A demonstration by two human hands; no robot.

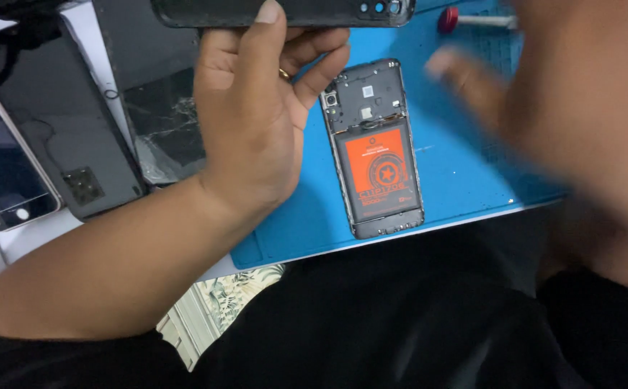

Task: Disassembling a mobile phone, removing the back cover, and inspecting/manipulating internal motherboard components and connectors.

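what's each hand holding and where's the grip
The left hand holds the black back cover by its lower long edge, thumb against it. The blurred right hand appears to hold nothing.

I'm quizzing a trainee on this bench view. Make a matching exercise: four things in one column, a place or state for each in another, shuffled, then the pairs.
Things:
1. back cover
2. opened phone
3. right hand
4. cracked phone

Places or states:
A. blurred, above the blue mat's right part
B. lies left of the mat, glass shattered
C. held up by the left hand
D. lies on the mat, orange battery showing

Pairs: 1-C, 2-D, 3-A, 4-B
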